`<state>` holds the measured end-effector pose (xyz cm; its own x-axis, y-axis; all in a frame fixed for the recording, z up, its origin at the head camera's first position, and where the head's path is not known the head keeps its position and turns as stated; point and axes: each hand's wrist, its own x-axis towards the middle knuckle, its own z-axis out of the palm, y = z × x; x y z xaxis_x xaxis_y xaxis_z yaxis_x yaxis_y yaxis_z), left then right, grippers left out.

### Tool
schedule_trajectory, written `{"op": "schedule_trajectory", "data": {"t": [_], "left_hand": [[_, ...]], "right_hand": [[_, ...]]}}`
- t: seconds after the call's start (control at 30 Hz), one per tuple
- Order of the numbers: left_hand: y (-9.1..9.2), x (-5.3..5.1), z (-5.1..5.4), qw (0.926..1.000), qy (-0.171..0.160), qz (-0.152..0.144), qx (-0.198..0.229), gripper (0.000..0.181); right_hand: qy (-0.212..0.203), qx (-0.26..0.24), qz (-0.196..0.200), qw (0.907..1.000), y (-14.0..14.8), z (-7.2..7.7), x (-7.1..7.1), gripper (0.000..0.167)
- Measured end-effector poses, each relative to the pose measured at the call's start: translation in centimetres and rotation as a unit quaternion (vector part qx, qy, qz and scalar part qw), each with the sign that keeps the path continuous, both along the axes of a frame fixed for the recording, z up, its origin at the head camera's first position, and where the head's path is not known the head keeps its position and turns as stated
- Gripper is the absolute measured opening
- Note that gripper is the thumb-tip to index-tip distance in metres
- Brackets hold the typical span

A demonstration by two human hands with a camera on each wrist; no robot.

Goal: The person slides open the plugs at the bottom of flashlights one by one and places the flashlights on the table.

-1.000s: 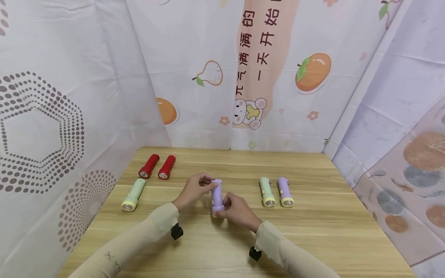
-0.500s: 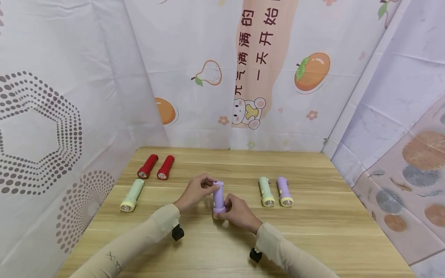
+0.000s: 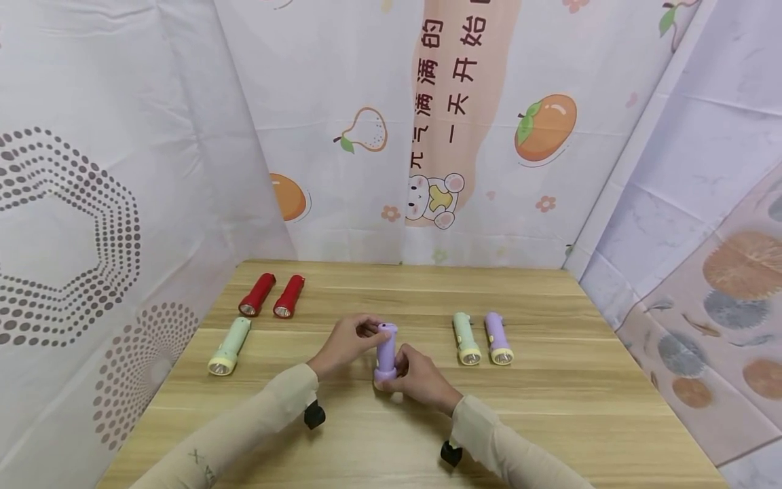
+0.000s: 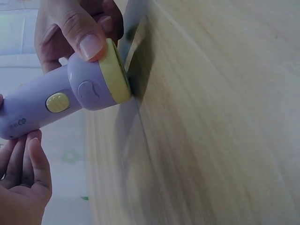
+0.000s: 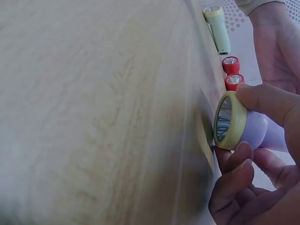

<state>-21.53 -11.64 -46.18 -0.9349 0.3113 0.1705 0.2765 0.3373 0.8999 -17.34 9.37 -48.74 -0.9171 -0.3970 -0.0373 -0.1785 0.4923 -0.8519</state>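
A purple flashlight [image 3: 386,350] with a yellow rim stands nearly upright between both hands, lens end down, just above the table. My left hand [image 3: 345,345] pinches its tail end between thumb and fingers. Lower down, my right hand [image 3: 421,378] holds the flashlight's head. The left wrist view shows the yellow switch on the purple body [image 4: 42,105] and the right thumb against the rim. From the right wrist, the yellow-rimmed lens [image 5: 229,122] faces the table, with right-hand fingers around it. A small pale patch [image 3: 397,397] shows beside the right fingertips.
Two red flashlights [image 3: 257,295] lie at the back left, with a green flashlight [image 3: 229,346] in front of them. To the right lie another green flashlight [image 3: 467,339] and a second purple one [image 3: 499,339]. Printed curtains [image 3: 342,204] enclose the wooden table [image 3: 550,421].
The held flashlight has tilted a little more upright and shifted slightly toward me, both hands staying on it. The pale patch near the right fingertips is newly visible. The other flashlights have not moved.
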Motion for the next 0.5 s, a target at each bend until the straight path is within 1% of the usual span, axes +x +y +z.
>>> {"op": "schedule_trajectory", "data": {"t": [0.23,0.5], "left_hand": [[-0.3,1.0,0.1,0.9998,0.016,-0.011,0.009,0.031],[-0.4,1.8,0.2,0.9994,0.022,-0.026,0.004,0.029]], "right_hand": [[0.004,-0.003,0.0,1.0,-0.1,-0.2,0.4,0.045],[0.03,0.001,0.005,0.9995,-0.1,-0.5,0.6,0.046]]}}
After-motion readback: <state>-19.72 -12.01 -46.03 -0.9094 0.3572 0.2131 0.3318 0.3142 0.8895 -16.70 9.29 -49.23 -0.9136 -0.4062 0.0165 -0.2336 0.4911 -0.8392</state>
